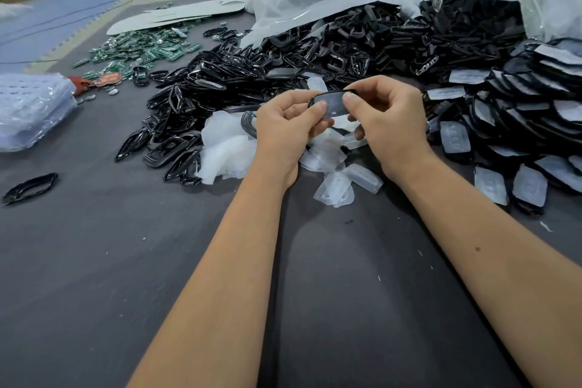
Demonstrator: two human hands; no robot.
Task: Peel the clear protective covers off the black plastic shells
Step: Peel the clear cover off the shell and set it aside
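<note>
Shell [330,104] held up over the worktop [94,261], long axis running left-right between both hands; left hand [285,123] pinches the left end; right hand [382,113] pinches the right end (cover edge likely there); peeled covers [333,167] below.

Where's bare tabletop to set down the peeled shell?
Free: the dark grey cloth tabletop near the person, left of the left hand, bordered by a lone black plastic ring and the bagged clear trays. Crowded: heap of black plastic shells, discarded clear covers under the right hand.
</note>
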